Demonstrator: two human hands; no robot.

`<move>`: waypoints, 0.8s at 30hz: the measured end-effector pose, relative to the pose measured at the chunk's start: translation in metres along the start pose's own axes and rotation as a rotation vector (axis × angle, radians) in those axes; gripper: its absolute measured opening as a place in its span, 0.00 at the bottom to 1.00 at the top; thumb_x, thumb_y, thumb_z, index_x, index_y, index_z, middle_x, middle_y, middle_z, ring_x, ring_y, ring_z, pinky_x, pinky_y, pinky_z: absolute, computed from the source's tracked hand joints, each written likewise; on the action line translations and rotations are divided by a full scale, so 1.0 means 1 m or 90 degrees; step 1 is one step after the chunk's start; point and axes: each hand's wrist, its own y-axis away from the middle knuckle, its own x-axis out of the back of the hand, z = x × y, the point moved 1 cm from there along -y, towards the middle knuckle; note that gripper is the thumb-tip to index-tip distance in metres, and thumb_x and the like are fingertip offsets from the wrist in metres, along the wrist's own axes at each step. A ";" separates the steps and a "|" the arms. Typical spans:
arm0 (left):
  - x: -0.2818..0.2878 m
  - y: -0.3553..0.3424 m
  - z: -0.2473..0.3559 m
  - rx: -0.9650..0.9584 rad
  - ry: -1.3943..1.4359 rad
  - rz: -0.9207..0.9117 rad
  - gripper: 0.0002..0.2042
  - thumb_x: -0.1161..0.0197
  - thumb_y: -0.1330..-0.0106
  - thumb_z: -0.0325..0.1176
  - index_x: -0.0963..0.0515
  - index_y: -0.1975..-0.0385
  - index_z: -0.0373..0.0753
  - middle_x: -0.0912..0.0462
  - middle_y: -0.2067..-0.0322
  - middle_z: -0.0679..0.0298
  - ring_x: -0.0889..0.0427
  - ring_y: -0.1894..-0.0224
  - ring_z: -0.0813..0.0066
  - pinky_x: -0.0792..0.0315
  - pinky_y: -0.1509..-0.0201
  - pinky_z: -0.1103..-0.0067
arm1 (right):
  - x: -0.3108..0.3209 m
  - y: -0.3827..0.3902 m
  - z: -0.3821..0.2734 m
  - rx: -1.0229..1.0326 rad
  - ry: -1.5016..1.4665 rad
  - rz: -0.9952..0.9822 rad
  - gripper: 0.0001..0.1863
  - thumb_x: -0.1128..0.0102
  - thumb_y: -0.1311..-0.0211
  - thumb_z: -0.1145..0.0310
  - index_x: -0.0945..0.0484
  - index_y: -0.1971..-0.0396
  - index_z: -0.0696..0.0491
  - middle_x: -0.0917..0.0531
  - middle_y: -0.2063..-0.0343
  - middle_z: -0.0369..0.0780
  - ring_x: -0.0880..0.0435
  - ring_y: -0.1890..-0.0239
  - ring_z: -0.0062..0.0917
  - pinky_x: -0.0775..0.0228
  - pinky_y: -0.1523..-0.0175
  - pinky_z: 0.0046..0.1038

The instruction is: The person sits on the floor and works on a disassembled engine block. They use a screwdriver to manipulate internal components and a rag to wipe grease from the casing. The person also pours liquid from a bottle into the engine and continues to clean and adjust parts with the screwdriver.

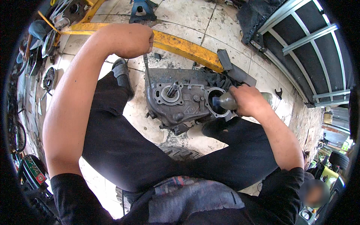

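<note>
Grey-green and smooth, a bottle-shaped object (227, 101) is wrapped in the person's right hand (247, 100), its bluish narrow end inside the round flanged mouth (208, 108) of a dark grey cast-metal casing (182, 108). The left hand (133, 40) is clenched above the casing's left end and seems to grasp a thin dark bar (146, 65), which runs down to that edge; the fingers hide its top.

The casing lies on the floor between the person's legs, an upright splined metal shaft (173, 90) on its left half. Crumpled black cloth (218, 80) lies just behind the mouth, and beyond it a worn yellow metal beam (187, 49) crosses the grimy white tiled floor (187, 22).

A loose or oily grip could let the bottle-shaped object strike the rim. Uneven pressure on the bar might make it skid or rock the casing, and a careless knock could drop grit inside.
</note>
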 end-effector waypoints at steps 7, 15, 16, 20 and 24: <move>0.003 -0.002 -0.006 -0.012 0.030 0.015 0.11 0.40 0.33 0.36 0.19 0.56 0.39 0.14 0.62 0.53 0.15 0.60 0.58 0.24 0.54 0.65 | -0.014 -0.004 -0.032 0.036 0.071 0.001 0.30 0.24 0.59 0.67 0.23 0.50 0.52 0.15 0.59 0.45 0.16 0.53 0.40 0.24 0.50 0.39; 0.000 -0.006 -0.011 -0.015 0.018 0.016 0.11 0.40 0.34 0.35 0.18 0.57 0.40 0.15 0.62 0.54 0.16 0.58 0.57 0.25 0.54 0.65 | -0.011 -0.006 -0.049 0.083 0.060 -0.025 0.28 0.28 0.56 0.70 0.23 0.50 0.52 0.16 0.60 0.44 0.15 0.54 0.39 0.23 0.50 0.39; 0.001 -0.007 -0.010 -0.017 0.015 0.020 0.11 0.40 0.34 0.36 0.18 0.56 0.40 0.15 0.61 0.53 0.16 0.57 0.56 0.25 0.53 0.64 | -0.006 -0.004 -0.053 0.071 0.043 -0.040 0.28 0.28 0.56 0.70 0.23 0.50 0.53 0.16 0.60 0.44 0.16 0.53 0.39 0.23 0.50 0.39; 0.000 -0.006 -0.013 -0.007 -0.004 0.019 0.11 0.38 0.33 0.38 0.18 0.56 0.41 0.14 0.58 0.53 0.16 0.53 0.54 0.25 0.49 0.64 | -0.004 -0.010 -0.064 0.054 0.049 -0.009 0.25 0.29 0.55 0.70 0.23 0.52 0.53 0.16 0.60 0.44 0.16 0.53 0.39 0.23 0.51 0.40; 0.001 -0.006 -0.007 0.027 -0.052 -0.006 0.12 0.37 0.33 0.39 0.18 0.55 0.42 0.14 0.58 0.54 0.16 0.51 0.54 0.25 0.47 0.63 | -0.003 -0.008 -0.075 0.097 0.062 -0.009 0.23 0.31 0.53 0.71 0.23 0.54 0.53 0.16 0.60 0.44 0.17 0.52 0.39 0.23 0.52 0.39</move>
